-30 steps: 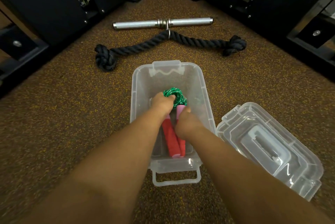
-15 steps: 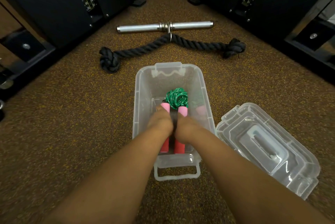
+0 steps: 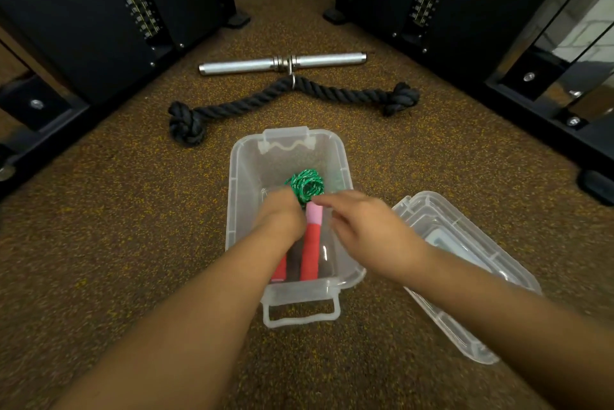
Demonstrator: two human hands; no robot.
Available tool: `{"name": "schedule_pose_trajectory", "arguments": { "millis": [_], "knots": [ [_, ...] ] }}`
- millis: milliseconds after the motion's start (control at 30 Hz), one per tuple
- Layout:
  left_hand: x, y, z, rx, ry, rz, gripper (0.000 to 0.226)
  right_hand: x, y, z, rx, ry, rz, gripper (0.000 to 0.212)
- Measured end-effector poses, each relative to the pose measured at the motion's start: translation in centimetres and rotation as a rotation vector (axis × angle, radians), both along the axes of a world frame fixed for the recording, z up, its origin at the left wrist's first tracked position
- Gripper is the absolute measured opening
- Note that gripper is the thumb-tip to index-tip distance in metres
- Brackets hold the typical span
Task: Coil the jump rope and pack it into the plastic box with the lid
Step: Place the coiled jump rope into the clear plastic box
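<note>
Green coiled jump rope with red handles [image 3: 307, 210] laid in clear plastic box [image 3: 239, 197]; left hand [image 3: 282, 218] grip hidden, right hand [image 3: 362, 227] open, empty; clear lid [image 3: 465, 263] unfitted.

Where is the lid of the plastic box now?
In the head view the lid lies on the floor at the right of the open plastic box, partly under the right forearm.
</note>
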State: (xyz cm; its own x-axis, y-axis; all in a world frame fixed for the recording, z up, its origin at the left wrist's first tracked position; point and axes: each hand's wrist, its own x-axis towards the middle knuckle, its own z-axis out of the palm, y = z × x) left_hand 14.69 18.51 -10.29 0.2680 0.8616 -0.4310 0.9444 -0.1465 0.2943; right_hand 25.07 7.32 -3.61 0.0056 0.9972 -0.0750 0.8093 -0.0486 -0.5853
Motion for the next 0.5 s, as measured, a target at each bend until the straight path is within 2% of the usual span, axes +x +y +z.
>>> {"name": "schedule_pose_trajectory", "arguments": {
  "millis": [100,167,267,367,500],
  "knots": [
    [2.1,-2.4,3.5,0.151,-0.294,-0.061,0.034,4.7,-4.7,0.9,0.042,-0.042,-0.014,0.034],
    [3.6,-4.8,5.5,0.209,-0.470,-0.217,0.035,7.7,-7.8,0.0,-0.002,-0.098,-0.047,0.032],
    [5.9,-8.3,6.3,0.265,-0.569,-0.503,0.035,10.9,-12.2,-2.3,-0.045,-0.157,-0.088,0.031],
    [7.8,-11.3,5.1,0.225,-0.528,-0.707,0.034,12.6,-16.0,-4.8,-0.112,-0.232,-0.147,0.032],
    [9.0,-15.0,2.1,0.080,-0.223,-0.853,0.051,13.2,-19.4,-8.3,-0.320,-0.244,-0.150,0.045]
  ]
}}
